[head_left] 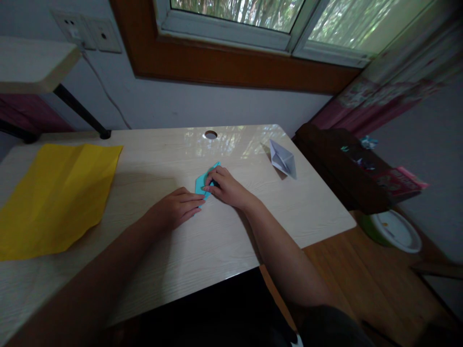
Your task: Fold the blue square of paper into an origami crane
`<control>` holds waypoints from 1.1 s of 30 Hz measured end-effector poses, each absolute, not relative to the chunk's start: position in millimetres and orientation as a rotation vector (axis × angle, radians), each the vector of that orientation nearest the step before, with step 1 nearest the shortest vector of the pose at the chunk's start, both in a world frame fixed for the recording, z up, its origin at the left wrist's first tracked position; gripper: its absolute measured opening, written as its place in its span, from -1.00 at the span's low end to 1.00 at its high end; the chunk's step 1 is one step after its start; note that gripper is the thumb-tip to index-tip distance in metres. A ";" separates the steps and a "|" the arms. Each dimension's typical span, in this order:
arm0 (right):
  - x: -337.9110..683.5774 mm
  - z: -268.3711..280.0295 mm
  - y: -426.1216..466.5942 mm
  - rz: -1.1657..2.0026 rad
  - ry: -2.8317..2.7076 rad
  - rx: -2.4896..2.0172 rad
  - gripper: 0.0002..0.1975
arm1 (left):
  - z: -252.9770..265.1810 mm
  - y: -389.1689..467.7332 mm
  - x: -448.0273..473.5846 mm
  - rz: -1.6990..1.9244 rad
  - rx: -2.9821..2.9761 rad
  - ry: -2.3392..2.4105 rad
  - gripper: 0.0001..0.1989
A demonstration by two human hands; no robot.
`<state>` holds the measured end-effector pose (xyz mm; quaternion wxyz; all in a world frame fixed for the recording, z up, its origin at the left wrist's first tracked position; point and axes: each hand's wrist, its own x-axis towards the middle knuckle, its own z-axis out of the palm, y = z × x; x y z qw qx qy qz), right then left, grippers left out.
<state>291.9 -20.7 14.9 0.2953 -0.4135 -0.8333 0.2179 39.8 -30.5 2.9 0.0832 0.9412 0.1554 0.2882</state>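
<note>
On the desk (224, 241), the turquoise paper (199, 184) is already folded small and lies between both hands, not standing opened like the white folded paper (283, 159). The left hand (183, 206) rests nearly straight fingers on its near end; the right hand (227, 187) touches it with bent fingers and thumb close together, but whether either grip pinches or only presses, I cannot tell. The yellow sheet (65, 197) lies spread, unfolded.
</note>
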 end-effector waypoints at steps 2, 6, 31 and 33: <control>296.2 15.8 -20.5 0.609 -2.194 -1.066 -0.87 | 4.3 -31.2 39.7 0.851 2.809 0.474 -0.74; 301.9 15.0 -19.3 0.605 -2.202 -1.092 -0.86 | 6.9 -31.8 39.6 0.843 2.811 0.478 -0.74; 288.1 11.1 -17.0 0.396 -2.145 -1.414 -0.87 | 2.9 -31.0 38.4 0.849 2.815 0.431 -0.74; 288.2 8.9 -16.2 0.390 -2.134 -1.421 -0.87 | 4.4 -32.2 39.1 0.846 2.806 0.443 -0.74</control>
